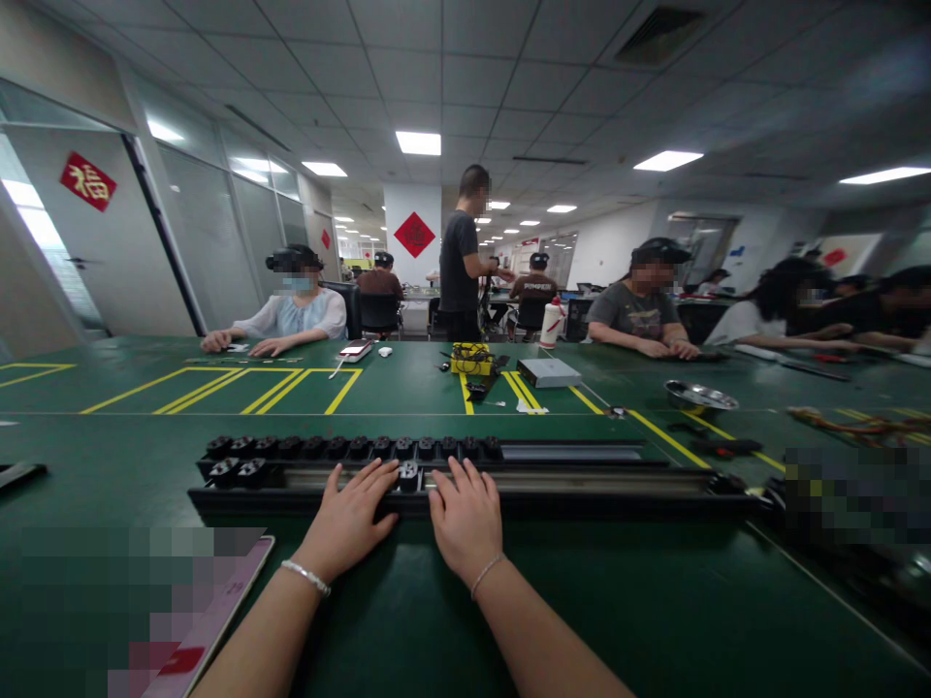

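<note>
My left hand and my right hand rest side by side on a long black rail lying across the green table. Fingers of both hands are stretched out over the rail's near track. Between them sits a small black clip piece, touched by the fingertips of both hands. A row of several similar black pieces lines the rail's far track, with two more at the left end of the near track.
A phone lies at the near left. A metal bowl, a grey box and a yellow-black device sit farther back. Several people sit along the table's far side; one stands behind.
</note>
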Demonstrator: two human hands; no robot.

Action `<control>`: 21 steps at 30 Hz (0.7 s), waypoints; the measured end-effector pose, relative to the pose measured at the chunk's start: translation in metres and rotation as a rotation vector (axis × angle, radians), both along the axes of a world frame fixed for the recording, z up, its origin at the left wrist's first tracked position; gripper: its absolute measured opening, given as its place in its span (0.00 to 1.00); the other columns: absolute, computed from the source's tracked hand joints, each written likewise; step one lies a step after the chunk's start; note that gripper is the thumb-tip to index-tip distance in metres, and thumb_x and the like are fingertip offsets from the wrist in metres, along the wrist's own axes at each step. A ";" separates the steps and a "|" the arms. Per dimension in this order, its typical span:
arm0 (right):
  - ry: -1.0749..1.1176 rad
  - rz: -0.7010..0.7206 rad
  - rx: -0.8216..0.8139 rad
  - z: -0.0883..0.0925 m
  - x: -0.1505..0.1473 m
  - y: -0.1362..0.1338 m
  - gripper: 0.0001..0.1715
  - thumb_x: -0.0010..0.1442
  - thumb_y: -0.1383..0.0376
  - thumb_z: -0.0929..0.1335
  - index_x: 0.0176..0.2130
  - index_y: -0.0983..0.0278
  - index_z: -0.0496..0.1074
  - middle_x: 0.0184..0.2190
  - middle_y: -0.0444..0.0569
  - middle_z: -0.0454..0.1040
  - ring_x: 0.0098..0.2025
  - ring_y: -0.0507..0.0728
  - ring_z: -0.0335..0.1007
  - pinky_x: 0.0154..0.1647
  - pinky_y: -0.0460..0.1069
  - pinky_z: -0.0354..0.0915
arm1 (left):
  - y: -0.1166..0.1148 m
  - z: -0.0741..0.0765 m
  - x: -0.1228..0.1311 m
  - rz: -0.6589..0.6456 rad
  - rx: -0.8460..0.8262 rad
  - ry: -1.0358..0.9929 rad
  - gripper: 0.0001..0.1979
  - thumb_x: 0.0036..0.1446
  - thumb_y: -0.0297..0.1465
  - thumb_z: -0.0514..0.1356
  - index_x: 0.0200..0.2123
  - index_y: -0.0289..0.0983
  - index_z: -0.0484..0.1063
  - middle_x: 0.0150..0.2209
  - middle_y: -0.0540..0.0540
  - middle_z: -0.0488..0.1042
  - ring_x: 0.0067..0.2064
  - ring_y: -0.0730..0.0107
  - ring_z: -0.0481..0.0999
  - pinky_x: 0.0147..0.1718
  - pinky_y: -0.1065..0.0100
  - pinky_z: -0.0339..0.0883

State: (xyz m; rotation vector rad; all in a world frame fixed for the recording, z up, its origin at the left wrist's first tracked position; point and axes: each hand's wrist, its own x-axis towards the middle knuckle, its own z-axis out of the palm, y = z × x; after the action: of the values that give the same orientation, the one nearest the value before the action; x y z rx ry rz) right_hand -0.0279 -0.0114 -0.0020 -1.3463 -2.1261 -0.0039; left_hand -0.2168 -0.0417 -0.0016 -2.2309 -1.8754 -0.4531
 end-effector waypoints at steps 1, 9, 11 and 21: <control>0.002 0.000 0.002 0.000 0.000 0.000 0.21 0.63 0.56 0.55 0.50 0.54 0.68 0.58 0.45 0.61 0.61 0.59 0.50 0.58 0.56 0.42 | 0.000 0.000 0.000 -0.003 0.001 0.000 0.27 0.51 0.35 0.54 0.56 0.47 0.57 0.60 0.49 0.60 0.61 0.59 0.56 0.58 0.40 0.34; -0.002 -0.005 0.006 -0.001 0.000 0.001 0.21 0.63 0.57 0.56 0.51 0.53 0.68 0.58 0.45 0.61 0.60 0.58 0.50 0.58 0.56 0.42 | 0.001 -0.001 0.000 -0.007 0.006 -0.006 0.27 0.51 0.34 0.54 0.56 0.48 0.57 0.59 0.48 0.61 0.61 0.59 0.56 0.58 0.41 0.32; -0.008 -0.008 0.010 -0.001 0.000 0.001 0.21 0.63 0.57 0.56 0.51 0.53 0.68 0.58 0.45 0.61 0.61 0.58 0.50 0.58 0.56 0.42 | 0.001 0.000 0.000 -0.009 -0.003 -0.015 0.28 0.51 0.34 0.54 0.56 0.48 0.57 0.60 0.48 0.60 0.61 0.59 0.56 0.58 0.40 0.32; -0.018 -0.008 0.012 0.000 0.000 0.000 0.21 0.63 0.57 0.55 0.51 0.54 0.67 0.58 0.45 0.61 0.60 0.59 0.50 0.58 0.57 0.43 | 0.001 0.000 0.002 0.004 -0.008 0.002 0.27 0.51 0.34 0.54 0.56 0.49 0.58 0.60 0.49 0.60 0.61 0.58 0.56 0.58 0.38 0.35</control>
State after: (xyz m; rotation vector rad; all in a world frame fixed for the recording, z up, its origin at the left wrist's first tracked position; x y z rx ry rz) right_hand -0.0284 -0.0110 -0.0015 -1.3526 -2.1321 -0.0316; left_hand -0.2150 -0.0410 -0.0013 -2.2318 -1.8833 -0.4432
